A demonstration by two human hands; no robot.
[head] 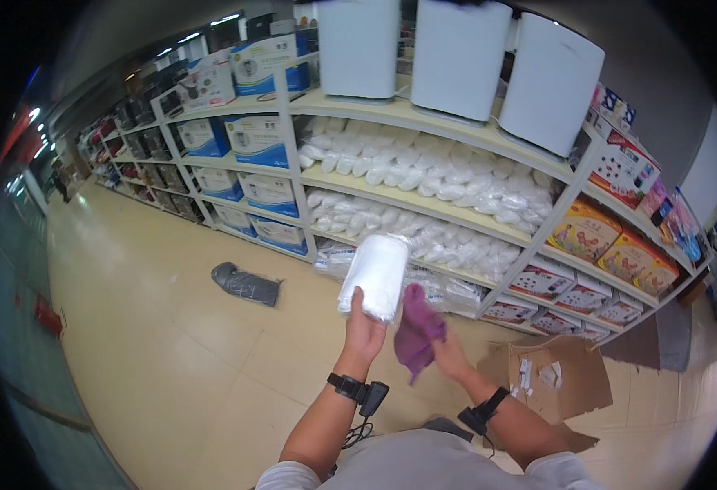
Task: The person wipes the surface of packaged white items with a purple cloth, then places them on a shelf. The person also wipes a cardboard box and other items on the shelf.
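My left hand (365, 331) grips the lower end of a white, plastic-wrapped packet (375, 275), held upright before the shelves. Just to its right, my right hand (447, 352) holds a crumpled purple cloth (418, 331), somewhat blurred. Packet and cloth are close side by side; whether they touch I cannot tell. Behind them, clear bags of white rolled items (426, 165) fill two shelf levels, with flatter plastic-wrapped packs (450, 291) on the bottom level. Both my wrists wear black straps with small cabled devices.
A dark plastic-wrapped bundle (247, 285) lies on the floor at left. An open cardboard box (557, 376) with paper scraps stands at right. White appliances (462, 58) top the shelving unit (297, 184); blue-white boxes (266, 193) fill its left bays. A person (61, 182) is far off.
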